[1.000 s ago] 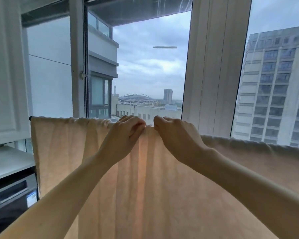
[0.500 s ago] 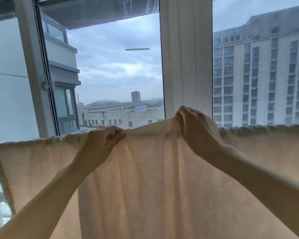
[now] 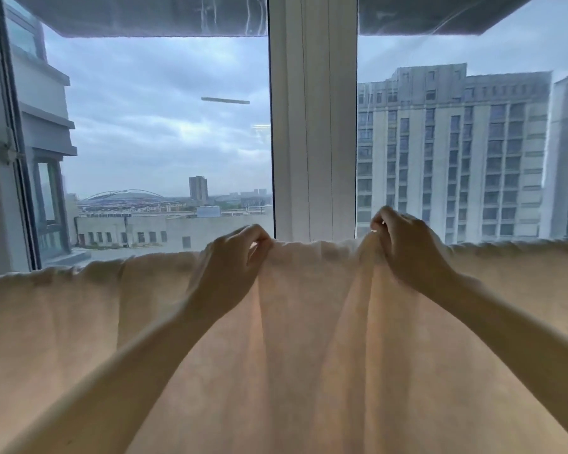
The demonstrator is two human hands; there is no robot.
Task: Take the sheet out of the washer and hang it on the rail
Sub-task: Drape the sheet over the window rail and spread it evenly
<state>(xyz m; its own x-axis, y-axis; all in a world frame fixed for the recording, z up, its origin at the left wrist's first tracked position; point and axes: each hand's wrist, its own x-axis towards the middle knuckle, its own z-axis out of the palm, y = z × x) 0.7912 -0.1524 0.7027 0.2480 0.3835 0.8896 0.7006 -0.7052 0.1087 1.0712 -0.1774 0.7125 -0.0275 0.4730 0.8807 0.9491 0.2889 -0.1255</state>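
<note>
A pale peach sheet (image 3: pixel 309 339) hangs across the whole width of the view, draped over a rail that the cloth hides. Its top fold runs level just below the window sill line. My left hand (image 3: pixel 233 267) pinches the top fold left of the middle. My right hand (image 3: pixel 404 244) grips a bunched ridge of the fold right of the middle and lifts it slightly. Vertical creases fall between the two hands. The washer is out of view.
Behind the sheet stands a large window with a white centre post (image 3: pixel 312 126). An opened window frame (image 3: pixel 14 142) is at the left edge. Tall buildings show outside on the right.
My hands have moved apart along the top fold, the right one going rightward. The view has swung right, so the washer and the sheet's left end have left the frame.
</note>
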